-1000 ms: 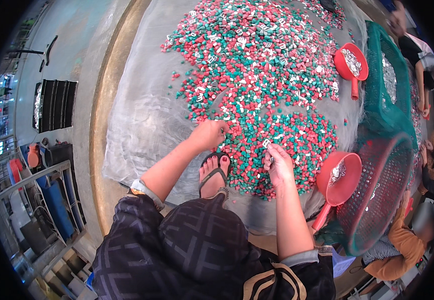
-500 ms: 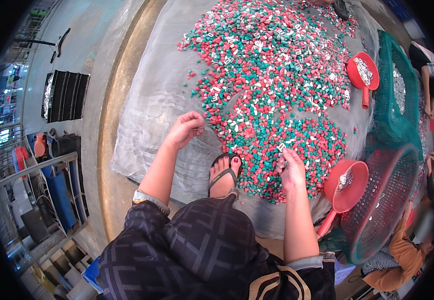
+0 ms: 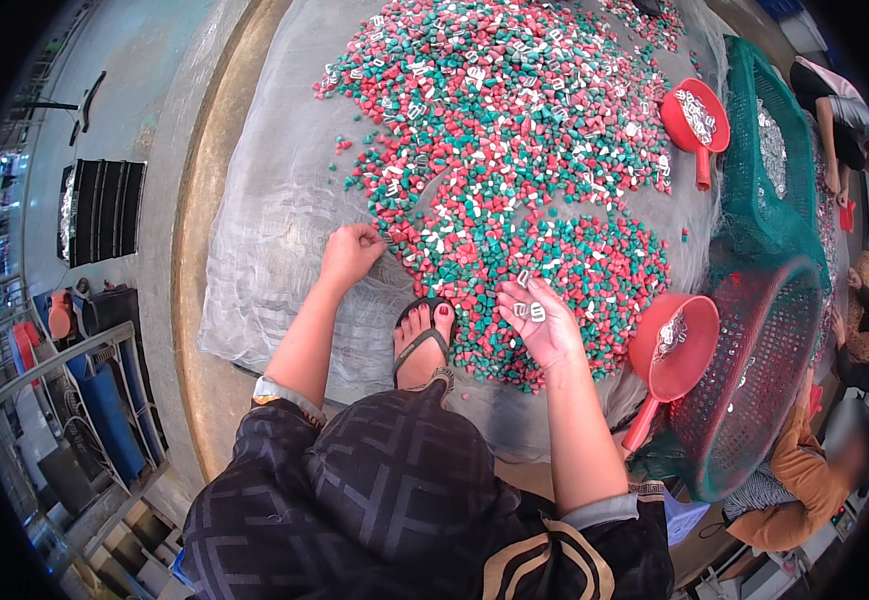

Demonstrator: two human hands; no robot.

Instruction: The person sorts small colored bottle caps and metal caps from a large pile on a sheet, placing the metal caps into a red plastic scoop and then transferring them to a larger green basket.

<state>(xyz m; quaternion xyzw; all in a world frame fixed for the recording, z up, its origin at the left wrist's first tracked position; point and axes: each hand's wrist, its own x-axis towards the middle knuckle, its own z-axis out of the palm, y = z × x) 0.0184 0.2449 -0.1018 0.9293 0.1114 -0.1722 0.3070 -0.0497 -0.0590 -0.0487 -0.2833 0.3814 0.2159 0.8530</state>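
Observation:
My left hand (image 3: 352,255) is closed in a pinch at the left edge of a heap of small pebble-like pieces (image 3: 494,130), coloured red, green and white. A small silvery piece shows at its fingertips, too small to make out well. Over the lower part of the heap my right hand (image 3: 546,325) is turned palm up, its fingers partly curled. It holds several small silver slotted buckles (image 3: 530,310) on the palm and fingers. More such buckles (image 3: 475,76) are scattered among the pebble-like pieces.
A pale sheet (image 3: 264,230) lies under the heap. Red long-handled scoops with silver pieces, one near (image 3: 689,345) and one farther (image 3: 714,105), stand at right. Beyond are a mesh basket (image 3: 754,400) and a green netted crate (image 3: 744,200). My sandalled foot (image 3: 422,345) rests beside the heap. Other people sit at far right.
My right hand has turned palm up and opened somewhat, showing the buckles in it. My left hand stays pinched near the heap's edge. The whole view has shifted slightly.

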